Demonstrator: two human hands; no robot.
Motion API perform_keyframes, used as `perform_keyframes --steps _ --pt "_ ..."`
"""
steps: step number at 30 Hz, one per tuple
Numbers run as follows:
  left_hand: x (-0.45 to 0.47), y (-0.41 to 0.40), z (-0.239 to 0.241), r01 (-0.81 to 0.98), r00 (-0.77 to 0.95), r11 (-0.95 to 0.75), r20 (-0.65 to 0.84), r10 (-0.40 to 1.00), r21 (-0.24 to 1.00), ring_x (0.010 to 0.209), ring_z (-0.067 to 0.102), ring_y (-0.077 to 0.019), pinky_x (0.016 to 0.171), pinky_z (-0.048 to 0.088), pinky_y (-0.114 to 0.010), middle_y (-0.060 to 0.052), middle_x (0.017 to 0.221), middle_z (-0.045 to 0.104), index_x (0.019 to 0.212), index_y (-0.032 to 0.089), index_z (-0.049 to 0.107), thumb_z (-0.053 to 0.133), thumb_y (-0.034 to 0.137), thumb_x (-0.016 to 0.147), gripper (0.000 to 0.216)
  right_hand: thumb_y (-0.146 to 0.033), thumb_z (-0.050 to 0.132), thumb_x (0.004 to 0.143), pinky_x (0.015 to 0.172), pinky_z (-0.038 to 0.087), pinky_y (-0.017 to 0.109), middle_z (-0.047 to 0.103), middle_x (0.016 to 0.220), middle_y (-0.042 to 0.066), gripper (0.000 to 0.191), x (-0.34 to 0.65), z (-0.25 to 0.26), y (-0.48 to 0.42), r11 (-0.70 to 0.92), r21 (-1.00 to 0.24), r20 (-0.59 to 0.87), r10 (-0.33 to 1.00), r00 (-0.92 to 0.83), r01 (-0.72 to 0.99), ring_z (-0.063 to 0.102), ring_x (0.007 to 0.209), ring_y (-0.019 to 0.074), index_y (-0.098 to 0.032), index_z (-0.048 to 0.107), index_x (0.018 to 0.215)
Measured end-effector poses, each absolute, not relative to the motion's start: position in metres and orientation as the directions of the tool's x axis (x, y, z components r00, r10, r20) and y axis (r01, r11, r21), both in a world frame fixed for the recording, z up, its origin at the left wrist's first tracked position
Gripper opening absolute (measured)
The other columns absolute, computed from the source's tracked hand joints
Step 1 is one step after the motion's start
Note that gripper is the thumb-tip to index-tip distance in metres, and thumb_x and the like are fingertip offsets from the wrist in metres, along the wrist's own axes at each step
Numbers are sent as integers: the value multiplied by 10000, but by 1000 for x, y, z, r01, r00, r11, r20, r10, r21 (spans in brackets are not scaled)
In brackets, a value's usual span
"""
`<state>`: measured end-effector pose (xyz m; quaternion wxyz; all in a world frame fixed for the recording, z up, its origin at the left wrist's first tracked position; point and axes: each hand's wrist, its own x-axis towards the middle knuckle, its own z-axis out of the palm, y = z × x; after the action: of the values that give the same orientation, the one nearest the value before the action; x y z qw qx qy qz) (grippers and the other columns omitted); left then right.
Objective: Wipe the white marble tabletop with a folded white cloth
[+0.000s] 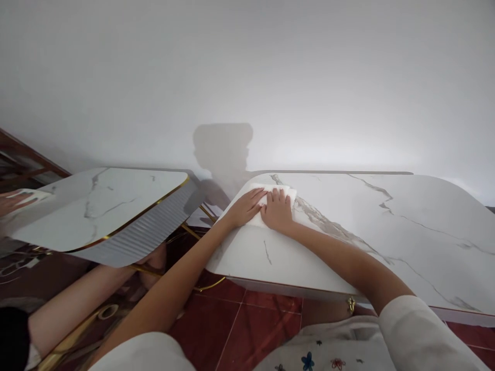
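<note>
My left hand (246, 206) and my right hand (277, 210) lie side by side, fingers flat and stretched out, on a white folded cloth (291, 193). The cloth rests on the far left corner of a white marble-patterned table (386, 232). Most of the cloth is hidden under my hands. Both palms press down on it; neither hand grips it.
A smaller marble-topped table (100, 211) with a gold rim and ribbed side stands to the left. Another person's hand (11, 202) rests on a white cloth at its far left edge, their arm (77, 304) showing below. A white wall (247, 77) rises behind; red floor tiles (247, 330) lie below.
</note>
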<state>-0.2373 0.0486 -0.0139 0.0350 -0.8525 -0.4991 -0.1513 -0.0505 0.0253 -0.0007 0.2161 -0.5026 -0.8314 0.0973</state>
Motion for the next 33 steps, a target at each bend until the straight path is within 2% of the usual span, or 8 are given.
perform_keyframes --steps 7,11,18,23,28,33 --pt "-248 -33 -15 866 464 -499 309 830 42 1462 350 -254 1225 279 -464 -81 1580 386 1525 198 372 265 441 1013 576 -265 261 1006 1195 154 585 199 1633 195 601 -50 10 -42 578 -375 201 814 -546 725 103 1531 304 21 276 1534" --pt "-250 -72 -17 890 426 -456 315 848 24 1459 355 -271 1213 304 -483 -77 1579 387 1542 223 347 272 449 1011 582 -272 307 990 1209 140 580 221 1619 208 615 -51 10 -67 610 -404 199 786 -586 682 134 1522 338 40 305 1520" --pt "-217 -105 -27 926 345 -377 359 867 23 1460 353 -278 1189 343 -509 -59 1584 378 1561 270 301 290 394 1002 573 -300 308 997 1215 163 551 242 1621 184 614 -19 4 -87 660 -375 217 745 -630 651 177 1512 343 14 321 1524" --pt "-185 -101 -31 923 347 -383 378 858 22 1449 371 -285 1174 351 -529 -74 1570 400 1563 280 291 295 390 1003 571 -316 336 988 1211 163 547 262 1621 161 596 8 -3 -85 638 -372 242 768 -593 674 192 1514 313 -61 357 1527" --pt "-179 -67 -29 918 353 -394 373 858 36 1450 366 -256 1193 326 -485 -85 1568 403 1521 245 364 274 384 1004 543 -320 347 974 1207 182 521 202 1626 225 675 8 -4 -53 584 -359 217 811 -543 728 174 1514 331 48 260 1533" --pt "-183 -7 -28 921 344 -387 387 856 38 1442 370 -263 1204 295 -487 -102 1531 450 1474 194 411 284 353 986 529 -323 346 974 1196 208 493 261 1616 210 643 -1 -4 6 597 -308 233 802 -550 741 220 1504 302 19 318 1518"
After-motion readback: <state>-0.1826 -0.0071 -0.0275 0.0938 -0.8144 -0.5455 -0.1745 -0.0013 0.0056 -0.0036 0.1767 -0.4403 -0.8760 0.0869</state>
